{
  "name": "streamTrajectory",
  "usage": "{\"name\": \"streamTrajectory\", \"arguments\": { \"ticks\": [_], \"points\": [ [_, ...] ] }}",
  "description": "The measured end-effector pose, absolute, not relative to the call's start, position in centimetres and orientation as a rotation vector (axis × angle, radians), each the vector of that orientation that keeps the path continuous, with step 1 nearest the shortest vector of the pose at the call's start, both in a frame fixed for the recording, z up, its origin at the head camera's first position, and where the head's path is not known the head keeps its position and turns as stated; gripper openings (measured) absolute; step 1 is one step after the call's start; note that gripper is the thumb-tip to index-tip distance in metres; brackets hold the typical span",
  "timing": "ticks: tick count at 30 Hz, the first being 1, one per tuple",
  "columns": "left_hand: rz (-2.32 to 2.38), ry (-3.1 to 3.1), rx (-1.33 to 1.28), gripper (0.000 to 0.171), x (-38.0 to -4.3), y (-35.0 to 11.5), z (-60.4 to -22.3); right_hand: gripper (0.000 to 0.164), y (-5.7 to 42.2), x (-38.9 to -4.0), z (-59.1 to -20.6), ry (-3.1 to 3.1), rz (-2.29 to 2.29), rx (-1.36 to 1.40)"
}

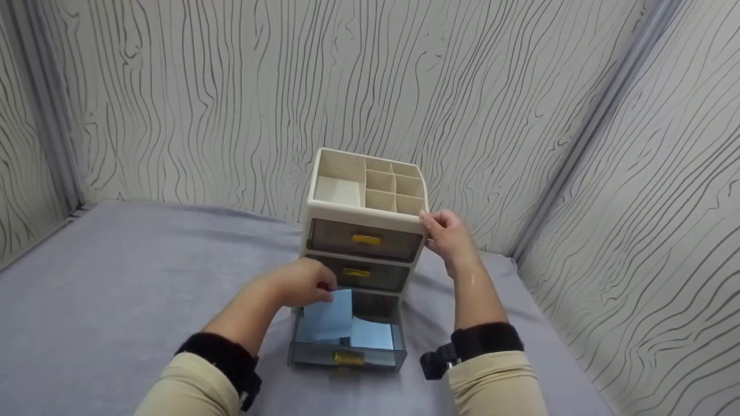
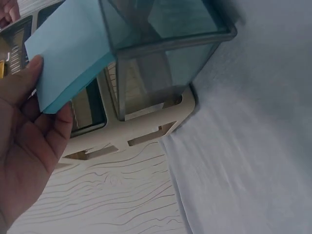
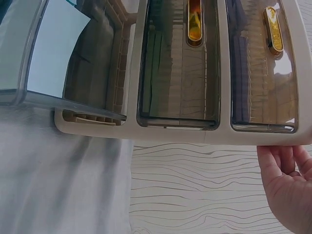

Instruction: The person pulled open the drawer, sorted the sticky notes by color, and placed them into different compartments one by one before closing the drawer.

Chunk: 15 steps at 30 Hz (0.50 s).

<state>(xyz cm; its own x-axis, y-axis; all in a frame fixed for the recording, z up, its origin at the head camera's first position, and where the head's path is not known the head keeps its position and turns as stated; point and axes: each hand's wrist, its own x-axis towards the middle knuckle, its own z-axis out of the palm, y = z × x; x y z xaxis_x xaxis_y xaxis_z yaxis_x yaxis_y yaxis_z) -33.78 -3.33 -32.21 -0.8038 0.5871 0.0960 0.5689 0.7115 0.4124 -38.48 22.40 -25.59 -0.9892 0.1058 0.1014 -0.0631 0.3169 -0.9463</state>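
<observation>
A cream desktop drawer organizer [image 1: 370,212] stands on the cloth-covered table, its lowest smoky clear drawer [image 1: 300,353] pulled out. My left hand [image 1: 303,283] pinches a thick light-blue pad of paper [image 2: 73,48] by one edge, thumb on one face and fingers on the other. The pad is tilted above the left part of that drawer. Another light-blue paper piece [image 1: 373,334] lies in the drawer's right part. At the organizer's upper right front corner, my right hand [image 1: 450,236] holds the side, its fingers bent against the wall [image 3: 285,170].
Two upper drawers, the top one [image 1: 393,241] and the middle one [image 1: 384,276], are closed and have gold handles. The organizer's top has one large compartment [image 1: 338,189] and several small ones. Lilac-grey cloth [image 1: 144,300] covers the table. Wood-grain patterned walls [image 1: 231,104] stand behind and beside it.
</observation>
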Motion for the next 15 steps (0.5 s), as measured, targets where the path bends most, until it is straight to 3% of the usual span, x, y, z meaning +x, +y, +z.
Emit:
{"name": "streamTrajectory", "arguments": {
  "ticks": [15],
  "points": [
    [0.45,2.896,0.77,0.008,-33.1,-2.1,-34.1,0.028,22.4,-38.5,-25.6,-2.44,1.743,-0.037]
  ]
}}
